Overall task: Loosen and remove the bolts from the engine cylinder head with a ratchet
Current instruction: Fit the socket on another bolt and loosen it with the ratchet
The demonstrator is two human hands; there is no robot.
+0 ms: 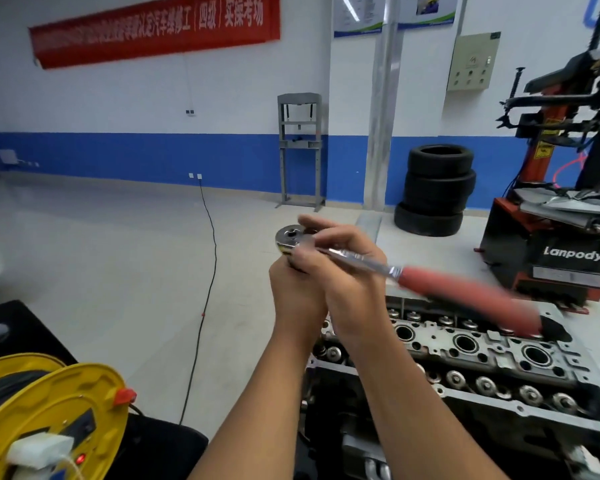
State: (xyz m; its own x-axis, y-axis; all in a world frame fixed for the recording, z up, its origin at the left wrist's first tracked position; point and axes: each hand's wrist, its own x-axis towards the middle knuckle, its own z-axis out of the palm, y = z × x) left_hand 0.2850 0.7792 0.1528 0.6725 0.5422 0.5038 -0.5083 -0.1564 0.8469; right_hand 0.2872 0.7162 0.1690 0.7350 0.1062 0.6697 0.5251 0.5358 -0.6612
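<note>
Both hands hold a ratchet (357, 259) up in front of me, above the engine. Its round chrome head points left and its red handle (465, 292), blurred, slants down to the right. My left hand (291, 292) grips from below, under the ratchet head, around something dark that I cannot make out. My right hand (343, 268) curls over the chrome shaft next to the head, fingertips on the head. The engine cylinder head (492, 355) lies lower right, with round bores and rows of valve springs showing.
A yellow cable reel (49, 410) sits at the lower left on a black surface, its black cord (208, 271) running across the floor to the wall. Stacked tyres (437, 188) and a red tyre changer (551, 237) stand behind the engine. A grey press frame (300, 150) stands at the wall.
</note>
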